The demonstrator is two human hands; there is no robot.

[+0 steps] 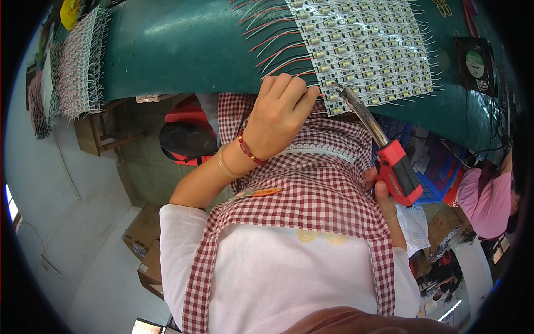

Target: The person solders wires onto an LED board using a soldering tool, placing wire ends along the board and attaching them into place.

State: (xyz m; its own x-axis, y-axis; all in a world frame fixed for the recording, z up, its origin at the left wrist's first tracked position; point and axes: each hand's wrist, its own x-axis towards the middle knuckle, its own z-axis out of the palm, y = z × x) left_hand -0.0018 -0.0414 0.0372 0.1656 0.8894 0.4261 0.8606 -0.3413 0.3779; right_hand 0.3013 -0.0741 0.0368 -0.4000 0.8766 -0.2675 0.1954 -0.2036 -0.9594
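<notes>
A white panel of small LED circuit boards (364,53) lies on the green table, with red, white and black wires (278,42) sticking out from its left side. My left hand (281,114) is closed at the panel's near left corner, and a bit of red wire (320,94) shows at its fingertips. Most of what it pinches is hidden behind the fingers. My right hand (384,197) grips the red and black handle of a soldering iron (397,172). The iron slants up to the left, its tip at the nearest row of boards, close to my left fingertips.
Bundles of wired boards (83,64) hang over the left end of the green table (178,50). A black fan (476,62) stands at the right. Beyond my right arm are a blue crate (431,186) and another person's pink sleeve (484,195). Cardboard boxes (143,234) sit lower left.
</notes>
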